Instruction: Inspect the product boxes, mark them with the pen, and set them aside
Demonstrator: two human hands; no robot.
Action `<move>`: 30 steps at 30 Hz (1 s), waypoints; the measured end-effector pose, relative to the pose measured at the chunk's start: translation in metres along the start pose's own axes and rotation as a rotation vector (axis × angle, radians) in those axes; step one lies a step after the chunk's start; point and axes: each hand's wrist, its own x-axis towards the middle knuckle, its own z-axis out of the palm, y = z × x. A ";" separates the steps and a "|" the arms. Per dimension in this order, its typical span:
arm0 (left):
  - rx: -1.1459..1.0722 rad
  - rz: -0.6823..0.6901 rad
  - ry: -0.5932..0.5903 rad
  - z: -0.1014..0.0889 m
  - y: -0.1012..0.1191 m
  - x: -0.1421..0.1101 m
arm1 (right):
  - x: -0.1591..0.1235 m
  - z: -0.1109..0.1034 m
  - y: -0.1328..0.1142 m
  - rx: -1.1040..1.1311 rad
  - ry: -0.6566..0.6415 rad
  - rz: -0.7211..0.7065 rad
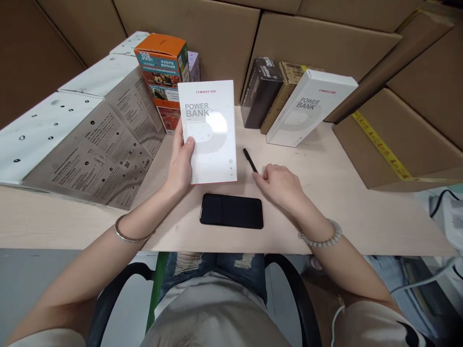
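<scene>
White power bank box held upright in the left hand above a pale wooden surface.

The white power bank box (213, 154) is a tall, slim rectangle, its front facing the wearer. Small red brand lettering tops it, with "POWER BANK" in grey below; a bright glare covers part of a pale rounded graphic, tiny icons line the lower right, and a thin red line edges the bottom.

The left grip (182, 161) is closed on the box's left edge, thumb flat on the front, the other fingers going behind. Most of the box extends to the right of it. The left forearm angles up and inward, a metal bangle (132, 231) around it.

The right grip (280, 185) rests low, palm down, fingers curled, its thumb at the near end of a black pen (249, 160); whether it pinches the pen is unclear. A beaded bracelet (323, 236) circles that wrist.

On the surface (307, 193), a black phone (231, 211) lies screen up, nearer the wearer than the box. Behind, to the right, stand a dark box (261, 94), a brown box (284, 91) and a second power bank box (307, 111). An orange box (161, 72) stands behind to the left, beside white speckled packages (101, 130).
</scene>
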 end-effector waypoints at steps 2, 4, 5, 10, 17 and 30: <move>0.024 0.003 -0.021 -0.001 0.001 0.001 | 0.000 0.002 0.000 0.003 -0.067 -0.043; 0.034 -0.003 -0.039 0.001 0.004 -0.002 | 0.001 0.003 0.005 0.163 -0.075 -0.092; 0.033 -0.011 -0.050 0.003 0.006 -0.005 | 0.002 0.003 0.009 0.294 -0.061 -0.107; 0.048 -0.145 -0.093 0.021 0.025 -0.024 | 0.005 -0.005 0.015 1.159 0.061 -0.110; 0.201 -0.204 -0.047 0.041 0.038 -0.046 | -0.009 -0.010 -0.011 1.585 0.083 -0.269; 0.205 -0.057 -0.165 0.049 0.039 -0.061 | -0.026 0.006 -0.030 1.116 0.391 -0.388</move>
